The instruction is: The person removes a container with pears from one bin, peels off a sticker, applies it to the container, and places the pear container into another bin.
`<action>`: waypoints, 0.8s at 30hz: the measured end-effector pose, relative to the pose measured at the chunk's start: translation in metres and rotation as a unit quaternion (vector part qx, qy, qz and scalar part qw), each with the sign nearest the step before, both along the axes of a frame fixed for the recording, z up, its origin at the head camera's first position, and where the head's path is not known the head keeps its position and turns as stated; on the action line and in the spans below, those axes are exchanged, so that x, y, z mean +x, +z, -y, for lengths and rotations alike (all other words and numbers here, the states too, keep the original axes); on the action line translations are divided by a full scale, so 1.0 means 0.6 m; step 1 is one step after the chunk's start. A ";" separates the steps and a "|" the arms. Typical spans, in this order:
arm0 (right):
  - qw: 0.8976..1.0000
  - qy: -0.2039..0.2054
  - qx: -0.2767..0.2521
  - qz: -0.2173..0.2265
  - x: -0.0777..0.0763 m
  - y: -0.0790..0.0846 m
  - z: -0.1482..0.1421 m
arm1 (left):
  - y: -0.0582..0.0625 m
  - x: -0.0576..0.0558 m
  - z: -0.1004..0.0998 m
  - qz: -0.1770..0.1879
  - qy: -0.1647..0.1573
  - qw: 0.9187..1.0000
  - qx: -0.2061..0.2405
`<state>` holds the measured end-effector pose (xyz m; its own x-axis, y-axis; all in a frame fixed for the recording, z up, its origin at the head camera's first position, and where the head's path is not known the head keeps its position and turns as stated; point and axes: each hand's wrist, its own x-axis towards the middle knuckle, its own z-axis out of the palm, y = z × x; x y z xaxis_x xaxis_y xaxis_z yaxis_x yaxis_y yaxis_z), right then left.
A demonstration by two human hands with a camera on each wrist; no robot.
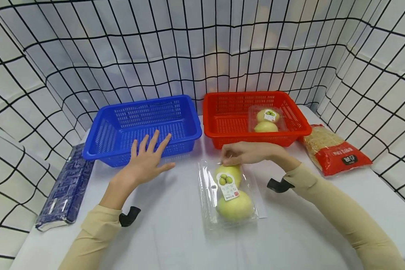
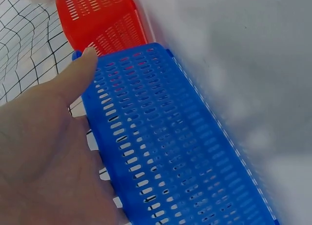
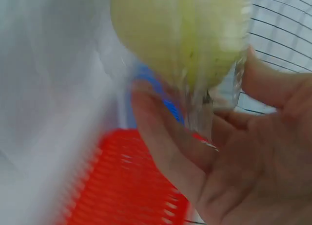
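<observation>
A clear plastic fruit pack point(image 1: 234, 193) lies in the middle of the white table. Two round yellow-green fruits show through it, with a white label point(image 1: 229, 191) across them. My right hand point(image 1: 244, 153) pinches the far end of this pack; the right wrist view shows the thumb and fingers on either side of the clear plastic. Spread fingers mark my left hand point(image 1: 143, 165), which is in front of the blue basket point(image 1: 189, 144) with its fingertips overlapping the basket's near rim. Nothing is in that hand.
Beside the blue basket, a red basket point(image 1: 219, 138) holds a similar pack point(image 1: 266, 120) of two fruits. A red-labelled bag point(image 1: 337, 150) lies at right, a dark blue book point(image 1: 64, 187) at left. Black netting point(image 1: 216, 56) surrounds the table's back and sides.
</observation>
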<state>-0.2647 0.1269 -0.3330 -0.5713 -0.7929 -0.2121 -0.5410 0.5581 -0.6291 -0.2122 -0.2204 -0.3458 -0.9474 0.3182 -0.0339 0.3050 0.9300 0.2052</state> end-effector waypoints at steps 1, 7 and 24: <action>1.000 -0.012 -0.019 -0.019 0.008 0.009 -0.009 | 0.002 0.002 -0.003 0.001 0.000 1.000 -0.003; 0.967 -0.089 -0.081 -0.224 0.054 0.080 -0.046 | 0.004 0.002 -0.007 0.007 0.002 1.000 -0.010; 0.888 -0.269 -0.111 -0.356 -0.136 0.158 -0.047 | 0.007 0.004 -0.009 0.018 0.008 1.000 -0.020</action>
<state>-0.3463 0.1552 -0.2380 -0.8072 -0.3412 0.4817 -0.5379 0.7612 -0.3622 -0.2095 -0.2151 -0.3418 -0.9502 0.3009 -0.0815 0.2832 0.9424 0.1779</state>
